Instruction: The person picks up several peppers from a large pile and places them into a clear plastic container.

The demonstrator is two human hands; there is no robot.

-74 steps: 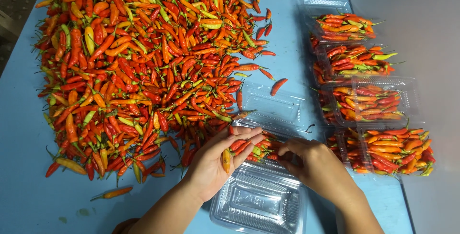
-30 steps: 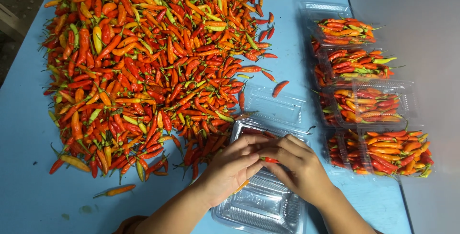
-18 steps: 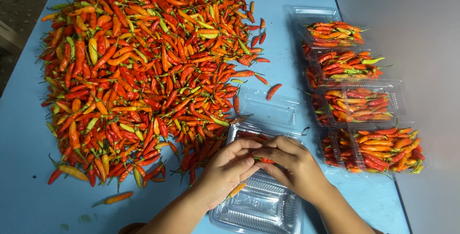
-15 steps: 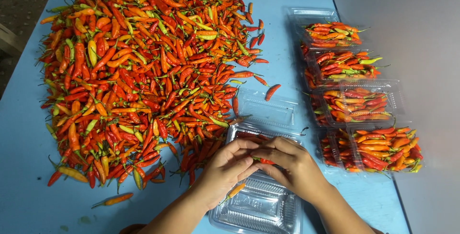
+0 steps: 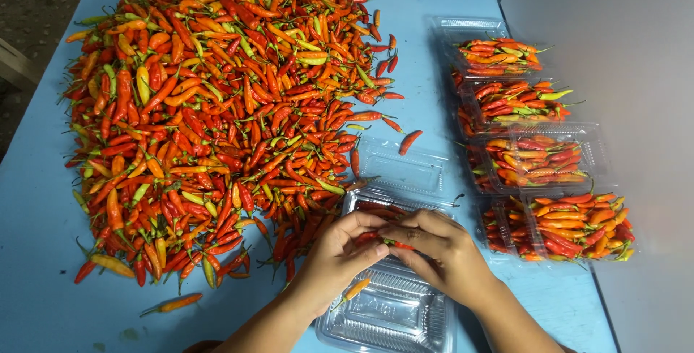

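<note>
Clear thin plastic forms the open clamshell box [image 5: 394,302] at the bench's [image 5: 43,302] near edge; it looks light, flimsy and slippery, best held by its rim. Left hand [image 5: 338,252] and right hand [image 5: 444,252] meet over it, fingers pinched together on small red chillies [image 5: 376,237]; these seem light, smooth and easily bruised. Four filled boxes [image 5: 535,158] line the right edge; none shows a label.
</note>
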